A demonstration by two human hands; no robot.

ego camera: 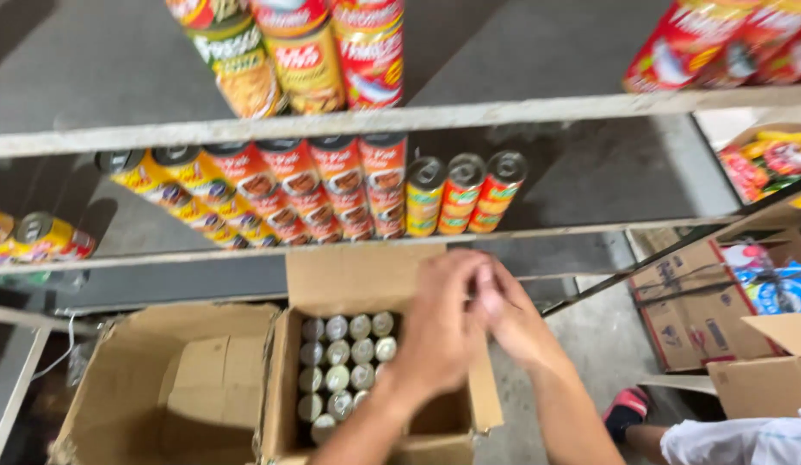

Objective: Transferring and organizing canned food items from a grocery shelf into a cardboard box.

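My left hand [439, 331] and my right hand [514, 320] are pressed together above the right side of an open cardboard box [281, 387]. Their fingers are curled and meet near the box's back flap. Motion blur hides whether anything is between them. Inside the box stand several silver-topped cans [342, 362] in rows on the left side, while the right side is hidden under my hands.
An open, mostly hollow cardboard box [142, 387] sits to the left. Metal shelves [417, 116] hold rows of stacked colourful cans [331, 185]. More cartons [702, 310] stand at the right. A foot in a pink shoe [626, 410] and white cloth [745, 441] show at bottom right.
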